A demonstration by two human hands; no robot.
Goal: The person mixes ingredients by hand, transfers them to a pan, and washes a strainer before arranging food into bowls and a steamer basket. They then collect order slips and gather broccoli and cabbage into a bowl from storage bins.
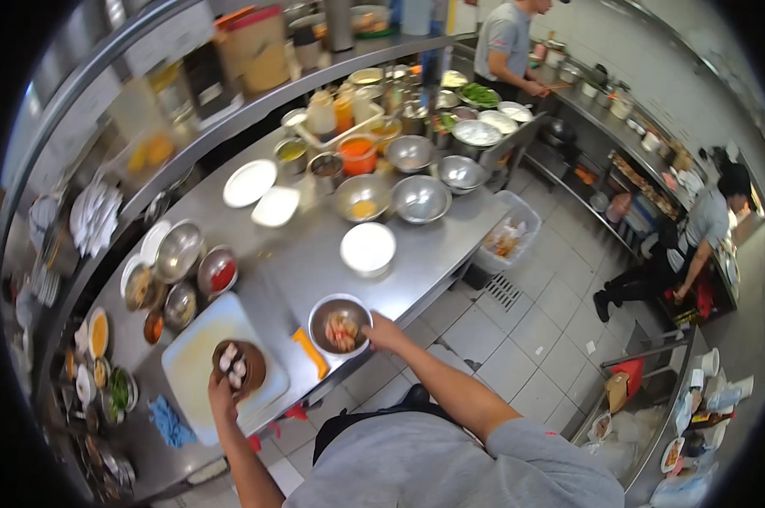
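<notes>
1. The fingers of the left hand [222, 391] are hidden beneath the brown bowl [239, 365].
2. The contents of the small dishes [103, 372] at the counter's left end are blurred.
3. The shelf jars [158, 102] are smeared beyond reading.

A steel counter [310, 254] carries a white cutting board [198, 356], metal bowls [421, 199] and white plates [249, 183].

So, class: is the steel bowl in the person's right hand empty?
No. The steel bowl held at its rim by the right hand has pinkish pieces of food in it.
</notes>
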